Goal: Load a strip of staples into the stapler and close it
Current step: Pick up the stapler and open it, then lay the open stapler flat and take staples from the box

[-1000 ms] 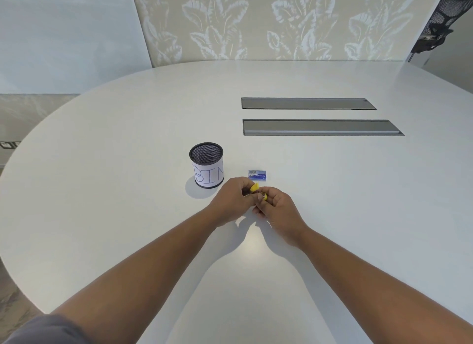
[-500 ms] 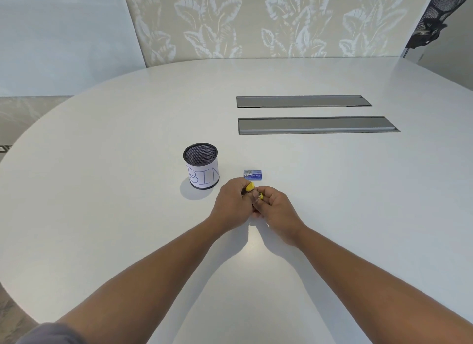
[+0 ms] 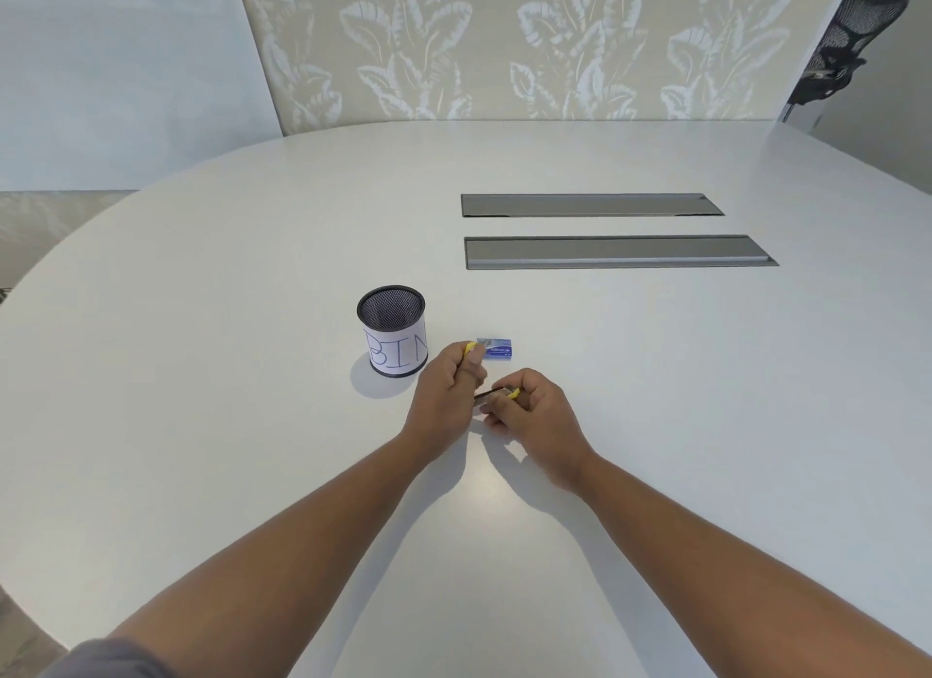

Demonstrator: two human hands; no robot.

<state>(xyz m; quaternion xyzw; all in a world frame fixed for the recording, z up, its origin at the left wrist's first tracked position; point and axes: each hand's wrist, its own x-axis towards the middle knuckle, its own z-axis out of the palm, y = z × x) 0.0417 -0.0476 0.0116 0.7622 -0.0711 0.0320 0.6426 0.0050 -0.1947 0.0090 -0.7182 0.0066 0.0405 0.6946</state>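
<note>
Both hands grip a small yellow stapler [image 3: 497,393] just above the white table [image 3: 655,375]. Left hand [image 3: 449,392] curls around the yellow top end, raised; right hand [image 3: 534,405] pinches the lower part, where a metal rail shows between them. So the stapler looks hinged open. Whether a strip already sits in the rail cannot be told; most is hidden by fingers. Judged from this, opening is done; loading and closing likely remain. Just beyond the left hand lies a blue staple box [image 3: 497,348], its flap seemingly open. A mesh cup [image 3: 392,330] marked BIN stands to its left. Open tabletop surrounds the hands; the table's edges are well away.
</note>
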